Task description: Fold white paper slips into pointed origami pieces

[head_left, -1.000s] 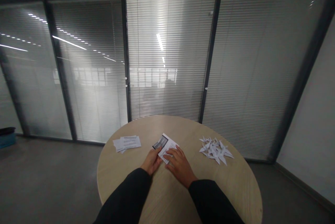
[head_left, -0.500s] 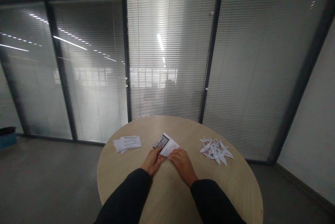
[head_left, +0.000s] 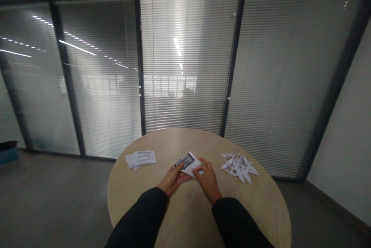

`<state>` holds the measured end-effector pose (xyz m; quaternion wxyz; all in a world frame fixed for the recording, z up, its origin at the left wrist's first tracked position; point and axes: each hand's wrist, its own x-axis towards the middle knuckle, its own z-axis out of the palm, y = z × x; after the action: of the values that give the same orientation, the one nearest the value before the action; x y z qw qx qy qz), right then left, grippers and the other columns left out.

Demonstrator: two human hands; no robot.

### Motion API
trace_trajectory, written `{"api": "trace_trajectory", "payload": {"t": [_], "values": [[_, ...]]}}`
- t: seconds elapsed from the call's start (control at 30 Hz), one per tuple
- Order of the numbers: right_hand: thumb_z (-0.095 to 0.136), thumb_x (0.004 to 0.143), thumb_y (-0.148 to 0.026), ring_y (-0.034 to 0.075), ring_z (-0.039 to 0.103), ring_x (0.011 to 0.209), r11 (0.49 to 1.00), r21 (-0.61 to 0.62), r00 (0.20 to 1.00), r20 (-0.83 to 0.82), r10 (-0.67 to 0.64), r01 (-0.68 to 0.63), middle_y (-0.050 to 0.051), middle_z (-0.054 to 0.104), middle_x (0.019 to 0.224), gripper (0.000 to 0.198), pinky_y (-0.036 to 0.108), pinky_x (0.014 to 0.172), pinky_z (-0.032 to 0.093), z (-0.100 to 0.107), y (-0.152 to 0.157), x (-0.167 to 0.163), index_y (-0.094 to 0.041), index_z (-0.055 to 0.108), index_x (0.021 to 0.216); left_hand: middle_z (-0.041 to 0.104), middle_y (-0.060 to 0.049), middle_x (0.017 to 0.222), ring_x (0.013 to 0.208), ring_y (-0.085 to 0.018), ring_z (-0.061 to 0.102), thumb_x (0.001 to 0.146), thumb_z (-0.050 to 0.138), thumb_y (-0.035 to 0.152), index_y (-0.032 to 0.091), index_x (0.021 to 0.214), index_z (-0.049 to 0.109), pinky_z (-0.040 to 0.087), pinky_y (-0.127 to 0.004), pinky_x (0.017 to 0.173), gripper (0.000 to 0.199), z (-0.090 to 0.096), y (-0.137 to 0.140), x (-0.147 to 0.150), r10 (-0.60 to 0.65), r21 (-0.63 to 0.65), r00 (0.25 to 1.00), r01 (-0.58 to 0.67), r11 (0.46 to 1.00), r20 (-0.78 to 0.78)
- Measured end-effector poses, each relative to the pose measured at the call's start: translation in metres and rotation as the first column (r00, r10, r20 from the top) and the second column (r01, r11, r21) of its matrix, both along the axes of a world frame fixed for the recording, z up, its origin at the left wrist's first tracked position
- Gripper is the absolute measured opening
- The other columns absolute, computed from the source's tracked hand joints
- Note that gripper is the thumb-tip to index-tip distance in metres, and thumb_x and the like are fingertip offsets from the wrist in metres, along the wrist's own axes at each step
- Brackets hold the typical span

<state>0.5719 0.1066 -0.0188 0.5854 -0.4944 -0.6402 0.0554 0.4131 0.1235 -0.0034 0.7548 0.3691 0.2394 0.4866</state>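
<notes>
Nearest to the person, two dark sleeves reach over the round tabletop (head_left: 139, 217) toward the printed sheet (head_left: 189, 163), which lies flat at its middle. The left hand (head_left: 173, 179) holds the sheet's near left edge, its fingers (head_left: 180, 167) pinching the paper just beside the dark photo strip. The right hand (head_left: 208, 177) pins the sheet's near right part, fingers pressed down on a turned-over flap. It looks like a fold in the making; the next move would call for lining the edges up and creasing firmly along the flap. Right of the sheet, apart from it, sits a heap of folded paper shapes (head_left: 239, 166). Left of the sheet lies a small stack of printed slips (head_left: 141, 158). Beyond the sheet stands the glass wall with lowered blinds (head_left: 185, 66).
</notes>
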Motion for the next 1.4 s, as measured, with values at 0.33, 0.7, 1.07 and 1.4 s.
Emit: {"api": "trace_trajectory", "payload": {"t": [0.33, 0.7, 1.07, 1.4], "values": [[0.06, 0.071, -0.041, 0.019, 0.057, 0.065, 0.977, -0.214, 0.996, -0.081, -0.02, 0.002, -0.002, 0.061, 0.065, 0.02, 0.027, 0.062, 0.042, 0.007, -0.008, -0.001, -0.021, 0.059, 0.067, 0.066, -0.017, 0.111, 0.097, -0.027, 0.064, 0.064, 0.079, 0.026, 0.011, 0.109, 0.064, 0.046, -0.038, 0.091, 0.05, 0.008, -0.009, 0.0, -0.069, 0.245, 0.993, 0.09, 0.965, -0.092], [0.067, 0.065, -0.035, 0.021, 0.065, 0.07, 0.959, -0.211, 0.944, -0.309, 0.117, -0.188, -0.001, 0.068, 0.08, 0.059, 0.03, 0.064, 0.049, 0.011, -0.008, -0.003, -0.022, 0.046, 0.118, 0.071, -0.015, 0.099, 0.089, -0.027, 0.066, 0.057, 0.081, 0.025, 0.009, 0.099, 0.068, 0.046, -0.039, 0.089, 0.047, 0.009, -0.009, -0.001, 0.09, 0.345, 0.975, -0.015, 0.939, -0.202], [0.072, 0.062, -0.036, 0.026, 0.067, 0.078, 0.884, -0.28, 0.892, -0.368, 0.26, -0.374, 0.007, 0.073, 0.085, 0.035, 0.035, 0.07, 0.053, 0.009, -0.007, -0.004, -0.016, 0.066, 0.091, 0.073, -0.014, 0.088, 0.078, -0.026, 0.068, 0.054, 0.081, 0.022, 0.009, 0.095, 0.064, 0.05, -0.037, 0.077, 0.046, 0.007, -0.003, 0.0, 0.193, 0.336, 0.964, -0.123, 0.934, -0.181], [0.074, 0.059, -0.039, 0.03, 0.068, 0.076, 0.853, -0.366, 0.897, -0.378, 0.231, -0.374, 0.011, 0.074, 0.081, 0.037, 0.039, 0.07, 0.052, 0.009, -0.007, -0.003, -0.011, 0.073, 0.083, 0.072, -0.016, 0.096, 0.082, -0.025, 0.067, 0.061, 0.078, 0.028, 0.01, 0.099, 0.066, 0.049, -0.034, 0.077, 0.043, 0.012, -0.008, -0.001, 0.142, 0.384, 0.972, -0.06, 0.921, -0.187]]}}
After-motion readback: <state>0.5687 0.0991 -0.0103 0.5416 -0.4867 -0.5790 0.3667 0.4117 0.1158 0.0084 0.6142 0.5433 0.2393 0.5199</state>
